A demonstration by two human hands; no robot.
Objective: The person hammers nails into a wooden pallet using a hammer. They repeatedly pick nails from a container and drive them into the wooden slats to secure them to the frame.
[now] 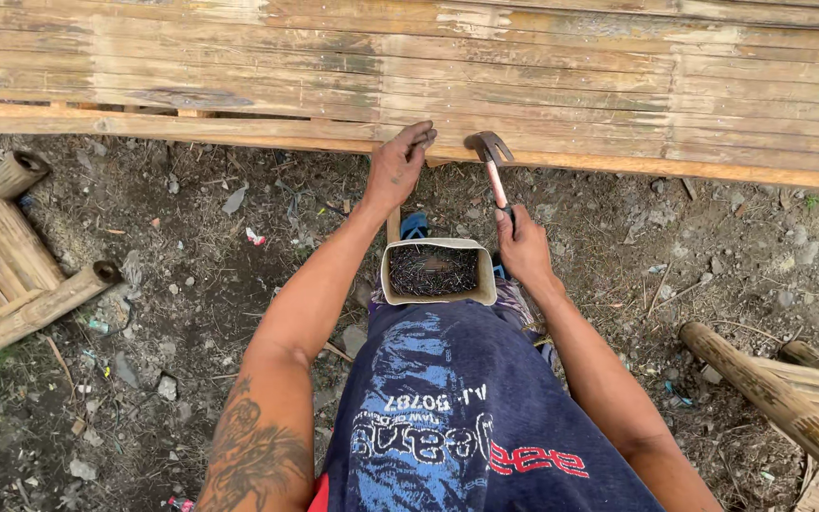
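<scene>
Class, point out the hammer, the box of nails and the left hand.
hammer (491, 152), head view, on its metal head.
box of nails (433, 271), head view, on the nails inside.
left hand (395, 171), head view, on its back.

Bare dirt ground (191, 284) strewn with stones, litter and bamboo poles (40, 308).

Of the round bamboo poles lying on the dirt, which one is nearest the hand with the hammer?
The thick bamboo pole at lower right, angled beside the right hand's forearm. The two other poles lie far left, beyond the left hand.
</scene>
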